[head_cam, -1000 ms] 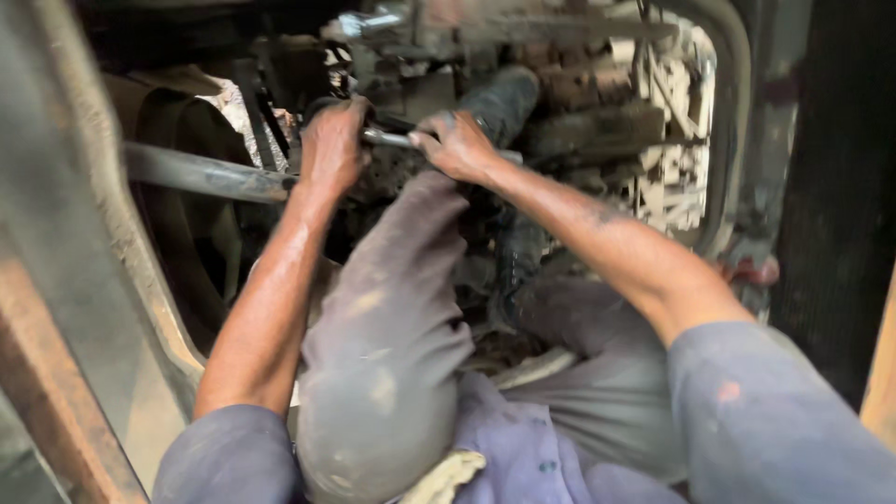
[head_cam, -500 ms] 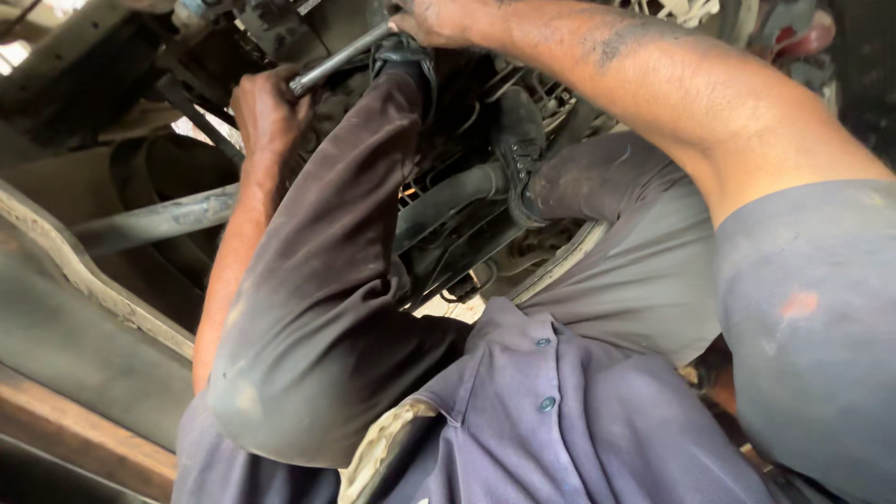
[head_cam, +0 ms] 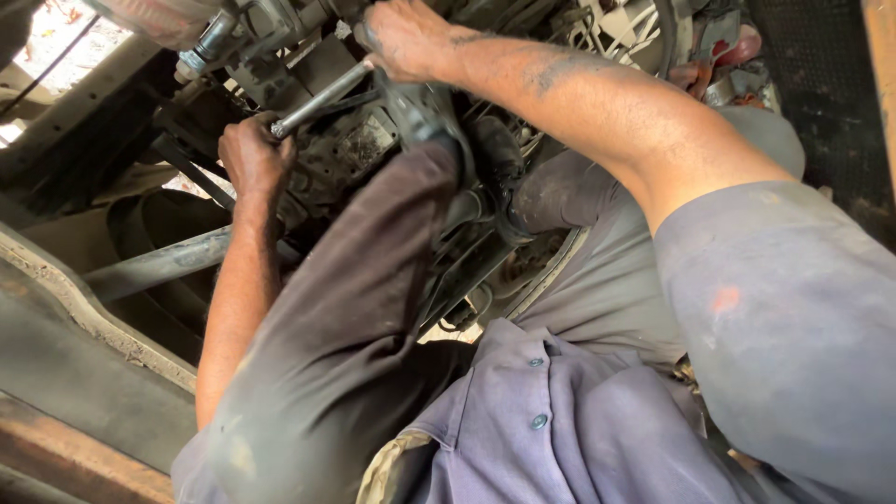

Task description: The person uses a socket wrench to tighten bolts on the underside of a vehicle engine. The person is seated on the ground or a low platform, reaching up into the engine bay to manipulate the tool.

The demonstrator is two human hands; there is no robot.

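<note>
- A long metal wrench handle runs diagonally in the upper left of the frame, from lower left up to upper right, across a grimy engine block.
- The left hand sits at the lower end of the handle, left of centre in the upper half; its fingers are curled shut around that end, the knuckles facing the camera.
- The right hand is at the top centre of the frame, closed over the upper end of the handle; its fingers are wrapped tight, and the tips are hidden behind the hand.
- The right forearm, streaked with dark grease, slants from the top centre down to the right, into a grey-blue sleeve that fills the right side.
- The left forearm drops almost straight down from the hand to the lower left of the frame.
- A raised knee in dark, stained trousers lies between the two arms in the middle, with the foot end pressed up near the engine just below the right hand.
- A buttoned blue shirt fills the bottom centre.
- A dark rubber belt and a grey metal bar lie to the left of the left arm.
- A rusty frame rail crosses the lower left corner.
</note>
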